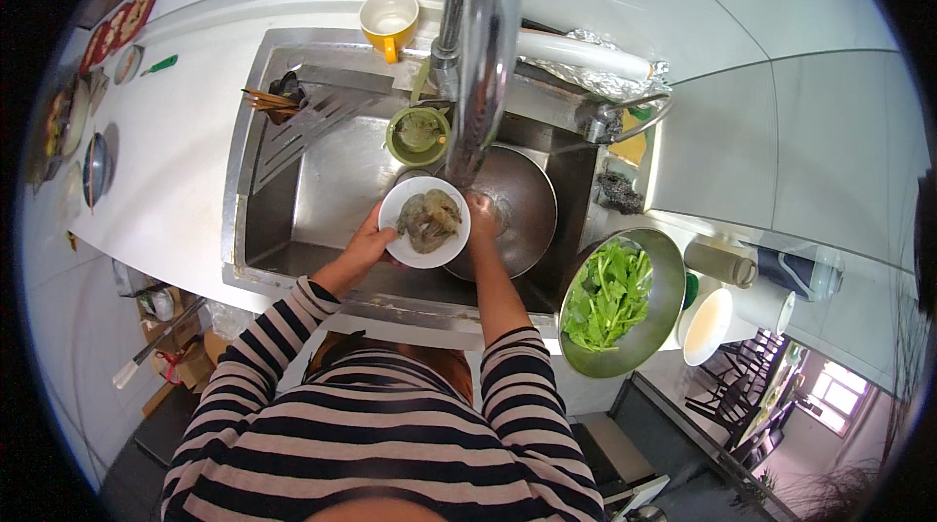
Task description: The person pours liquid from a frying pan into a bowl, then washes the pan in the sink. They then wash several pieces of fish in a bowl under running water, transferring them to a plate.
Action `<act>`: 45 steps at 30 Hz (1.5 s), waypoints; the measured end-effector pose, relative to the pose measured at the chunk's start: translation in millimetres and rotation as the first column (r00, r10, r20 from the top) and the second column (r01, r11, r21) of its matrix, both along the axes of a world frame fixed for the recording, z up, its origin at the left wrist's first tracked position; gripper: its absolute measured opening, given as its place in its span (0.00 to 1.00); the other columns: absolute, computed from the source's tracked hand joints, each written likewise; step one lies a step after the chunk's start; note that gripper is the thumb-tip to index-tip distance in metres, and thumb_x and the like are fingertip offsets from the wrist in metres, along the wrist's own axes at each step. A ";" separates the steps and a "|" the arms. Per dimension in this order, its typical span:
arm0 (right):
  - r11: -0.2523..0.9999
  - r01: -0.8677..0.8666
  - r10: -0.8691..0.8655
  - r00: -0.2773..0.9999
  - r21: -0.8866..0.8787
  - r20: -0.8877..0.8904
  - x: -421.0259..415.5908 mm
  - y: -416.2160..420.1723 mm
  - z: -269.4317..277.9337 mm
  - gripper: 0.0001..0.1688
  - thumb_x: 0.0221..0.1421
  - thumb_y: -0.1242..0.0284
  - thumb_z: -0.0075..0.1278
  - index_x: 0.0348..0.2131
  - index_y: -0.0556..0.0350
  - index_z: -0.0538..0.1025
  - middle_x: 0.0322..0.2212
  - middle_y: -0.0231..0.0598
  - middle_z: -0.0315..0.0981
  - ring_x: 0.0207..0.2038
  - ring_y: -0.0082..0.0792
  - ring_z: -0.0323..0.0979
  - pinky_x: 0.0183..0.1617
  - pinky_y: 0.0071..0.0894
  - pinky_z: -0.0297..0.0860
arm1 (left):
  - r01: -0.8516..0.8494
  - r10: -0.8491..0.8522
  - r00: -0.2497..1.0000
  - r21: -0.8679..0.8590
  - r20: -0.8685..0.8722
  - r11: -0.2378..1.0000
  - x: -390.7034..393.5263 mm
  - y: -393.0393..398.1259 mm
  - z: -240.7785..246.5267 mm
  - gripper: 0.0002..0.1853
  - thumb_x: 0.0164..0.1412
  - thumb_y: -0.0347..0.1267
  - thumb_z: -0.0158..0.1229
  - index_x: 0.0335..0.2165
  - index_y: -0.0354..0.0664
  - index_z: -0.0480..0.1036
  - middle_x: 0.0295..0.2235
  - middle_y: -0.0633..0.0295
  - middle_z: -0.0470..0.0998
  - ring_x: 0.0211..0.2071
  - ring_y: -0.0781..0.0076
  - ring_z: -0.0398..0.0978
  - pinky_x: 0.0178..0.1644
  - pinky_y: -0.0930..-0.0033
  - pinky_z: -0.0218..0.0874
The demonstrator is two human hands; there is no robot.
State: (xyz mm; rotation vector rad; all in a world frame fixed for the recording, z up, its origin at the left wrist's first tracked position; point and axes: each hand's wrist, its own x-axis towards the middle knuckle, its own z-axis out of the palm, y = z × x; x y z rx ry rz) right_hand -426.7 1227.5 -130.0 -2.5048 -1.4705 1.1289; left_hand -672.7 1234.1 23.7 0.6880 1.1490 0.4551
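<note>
A white plate (427, 256) with several raw shrimp (428, 220) is in my left hand (368, 244), whose thumb lies on the rim at the plate's left side. My right hand (481, 216) is just right of the plate, under the faucet (479, 68) and over a large dark pan (527, 207) in the sink's right basin. Its fingers are blurred and partly covered, so I cannot tell whether they grip anything. Behind the plate a green strainer basket (418, 137) stands at the divider between the basins.
A metal bowl (662, 302) of leafy greens (613, 295) stands right of the sink, beside a white bowl of cloudy liquid (706, 328). A yellow cup (389, 21) is at the back edge. Chopsticks (269, 102) stand in a holder at the left; a steel scrubber (620, 191) lies at the right rim.
</note>
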 end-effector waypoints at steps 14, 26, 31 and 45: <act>0.976 0.197 -0.206 0.972 -0.088 -0.110 49.7 -39.9 37.9 0.14 0.57 0.66 0.46 0.38 0.54 0.77 0.31 0.37 0.79 0.34 0.34 0.77 0.38 0.35 0.70 | -0.089 0.088 0.995 -0.010 -0.052 0.996 -15.8 -0.3 4.0 0.35 0.57 0.23 0.40 0.63 0.56 0.47 0.43 0.56 0.73 0.27 0.63 0.78 0.21 0.69 0.71; 0.884 -0.115 0.130 0.992 0.453 -0.001 -79.9 -62.6 258.5 0.29 0.56 0.70 0.50 0.56 0.52 0.65 0.54 0.49 0.64 0.54 0.51 0.65 0.55 0.45 0.64 | 0.014 -0.020 0.996 0.076 0.084 0.997 -20.6 -2.0 5.5 0.34 0.60 0.23 0.41 0.63 0.56 0.46 0.51 0.53 0.66 0.36 0.61 0.77 0.26 0.64 0.76; 0.835 -0.009 0.156 0.963 0.550 -0.222 -107.5 -63.4 247.4 0.35 0.59 0.69 0.46 0.63 0.52 0.55 0.62 0.53 0.48 0.64 0.53 0.49 0.66 0.40 0.50 | 0.006 -0.014 0.999 0.198 0.038 0.980 -21.7 -5.3 11.4 0.36 0.58 0.23 0.42 0.63 0.53 0.47 0.51 0.53 0.66 0.36 0.59 0.77 0.26 0.64 0.77; 0.625 0.358 0.043 0.872 0.694 -0.488 -156.9 -52.7 212.5 0.36 0.69 0.53 0.21 0.67 0.51 0.43 0.67 0.51 0.27 0.69 0.55 0.26 0.69 0.49 0.32 | 0.498 -0.052 0.834 0.706 -0.550 0.503 -2.8 3.3 119.2 0.33 0.52 0.25 0.48 0.59 0.47 0.59 0.44 0.44 0.70 0.37 0.45 0.72 0.42 0.55 0.64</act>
